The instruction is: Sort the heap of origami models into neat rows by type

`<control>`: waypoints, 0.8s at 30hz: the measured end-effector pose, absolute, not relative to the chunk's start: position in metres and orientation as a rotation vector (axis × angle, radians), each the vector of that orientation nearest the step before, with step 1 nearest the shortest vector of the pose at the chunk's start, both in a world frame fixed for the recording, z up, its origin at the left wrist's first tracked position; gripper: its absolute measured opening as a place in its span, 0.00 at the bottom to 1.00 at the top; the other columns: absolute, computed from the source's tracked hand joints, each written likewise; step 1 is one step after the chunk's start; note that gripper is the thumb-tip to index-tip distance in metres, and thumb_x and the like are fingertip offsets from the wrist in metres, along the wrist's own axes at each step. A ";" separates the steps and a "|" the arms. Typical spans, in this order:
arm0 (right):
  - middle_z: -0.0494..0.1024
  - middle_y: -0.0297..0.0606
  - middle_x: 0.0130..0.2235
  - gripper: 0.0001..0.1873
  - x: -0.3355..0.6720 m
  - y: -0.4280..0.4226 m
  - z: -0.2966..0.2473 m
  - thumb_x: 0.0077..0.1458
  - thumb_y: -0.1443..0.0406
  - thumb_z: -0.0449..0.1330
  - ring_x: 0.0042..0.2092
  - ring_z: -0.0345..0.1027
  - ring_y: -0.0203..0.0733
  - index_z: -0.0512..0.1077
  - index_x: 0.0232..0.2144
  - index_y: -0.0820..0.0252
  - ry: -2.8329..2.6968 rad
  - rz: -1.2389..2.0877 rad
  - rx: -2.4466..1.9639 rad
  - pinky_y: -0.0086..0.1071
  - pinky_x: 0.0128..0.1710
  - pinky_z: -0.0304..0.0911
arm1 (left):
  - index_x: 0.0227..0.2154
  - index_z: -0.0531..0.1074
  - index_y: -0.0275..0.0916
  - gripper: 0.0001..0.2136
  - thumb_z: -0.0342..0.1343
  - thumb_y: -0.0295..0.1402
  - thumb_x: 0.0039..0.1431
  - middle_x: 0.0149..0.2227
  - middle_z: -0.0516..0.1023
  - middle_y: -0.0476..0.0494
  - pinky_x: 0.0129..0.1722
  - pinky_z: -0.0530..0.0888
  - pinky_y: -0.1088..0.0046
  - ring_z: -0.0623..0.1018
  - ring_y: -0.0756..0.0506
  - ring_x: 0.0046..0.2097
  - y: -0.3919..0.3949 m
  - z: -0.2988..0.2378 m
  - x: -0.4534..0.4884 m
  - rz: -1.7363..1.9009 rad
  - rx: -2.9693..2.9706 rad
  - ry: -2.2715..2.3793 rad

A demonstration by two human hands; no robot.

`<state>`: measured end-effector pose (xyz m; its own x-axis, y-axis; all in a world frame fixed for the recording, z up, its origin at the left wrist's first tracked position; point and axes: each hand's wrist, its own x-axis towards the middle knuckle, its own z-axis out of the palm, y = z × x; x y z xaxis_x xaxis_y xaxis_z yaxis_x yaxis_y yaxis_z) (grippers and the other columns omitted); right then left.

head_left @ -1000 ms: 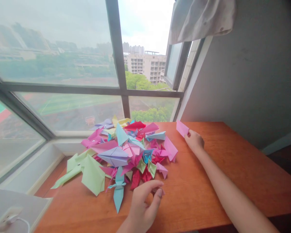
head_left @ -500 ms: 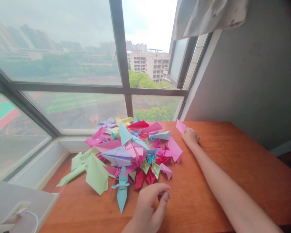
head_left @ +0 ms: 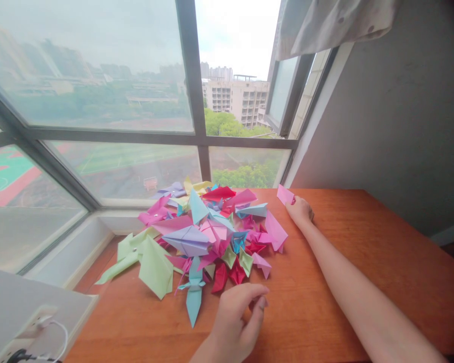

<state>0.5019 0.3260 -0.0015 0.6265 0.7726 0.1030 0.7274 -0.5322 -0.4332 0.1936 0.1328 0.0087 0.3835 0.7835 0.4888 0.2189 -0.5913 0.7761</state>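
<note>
At the far side of the table, my right hand (head_left: 300, 210) is closed on a pink folded paper (head_left: 285, 194), whose pointed end sticks out to the left past the fingers. My left hand (head_left: 244, 315) is at the near edge of the paper pile, its fingers curled in and the thumb close to the index finger; nothing shows in it. Just beyond its knuckles lie red folded papers (head_left: 236, 273). A light-blue paper crane (head_left: 194, 290) lies to its left. Folded paper pieces in several colours are heaped together, among them a lavender paper plane (head_left: 187, 241) and a light-green folded piece (head_left: 156, 267).
The brown wooden table (head_left: 366, 242) stands against a window (head_left: 245, 143) with a grey frame. A grey wall (head_left: 401, 116) is on the right, with a curtain (head_left: 336, 25) above. At lower left, a cable is plugged into a wall socket (head_left: 41, 322).
The whole scene has shifted slightly to the right as the view turned a little left. Both hands keep nearly the same pose, and the pink folded paper stays in my right hand.
</note>
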 end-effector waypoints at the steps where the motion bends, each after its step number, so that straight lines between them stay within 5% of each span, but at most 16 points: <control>1: 0.76 0.49 0.48 0.20 0.502 0.324 -0.001 0.57 0.60 0.54 0.49 0.69 0.49 0.72 0.49 0.62 -1.172 0.126 -2.384 0.34 0.44 0.61 | 0.45 0.72 0.41 0.11 0.53 0.24 0.62 0.32 0.81 0.45 0.40 0.76 0.72 0.81 0.47 0.34 0.133 0.009 0.194 1.181 2.031 0.854; 5: 0.76 0.47 0.48 0.24 0.503 0.307 0.002 0.59 0.59 0.51 0.50 0.69 0.47 0.65 0.55 0.64 -1.122 0.104 -2.274 0.33 0.45 0.60 | 0.45 0.72 0.40 0.10 0.52 0.25 0.62 0.32 0.82 0.44 0.39 0.76 0.72 0.81 0.46 0.35 0.134 0.008 0.194 1.169 2.020 0.845; 15: 0.81 0.39 0.38 0.21 0.463 0.229 0.002 0.58 0.50 0.51 0.37 0.74 0.42 0.74 0.39 0.57 -1.438 0.382 -1.888 0.32 0.38 0.65 | 0.44 0.72 0.40 0.10 0.51 0.25 0.62 0.31 0.81 0.45 0.38 0.76 0.73 0.80 0.47 0.33 0.136 0.011 0.196 1.172 1.980 0.803; 24: 0.81 0.37 0.36 0.18 0.450 0.210 0.001 0.51 0.61 0.55 0.34 0.73 0.41 0.74 0.44 0.58 -1.357 0.304 -1.913 0.33 0.38 0.66 | 0.44 0.72 0.39 0.10 0.52 0.24 0.62 0.31 0.80 0.46 0.36 0.75 0.74 0.80 0.48 0.32 0.138 0.012 0.196 1.189 1.959 0.803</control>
<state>0.4501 0.2102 0.0006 0.4078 0.8852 0.2239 0.7052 -0.1496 -0.6931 0.1962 0.1376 0.0119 0.3865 0.7891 0.4774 0.1484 -0.5641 0.8123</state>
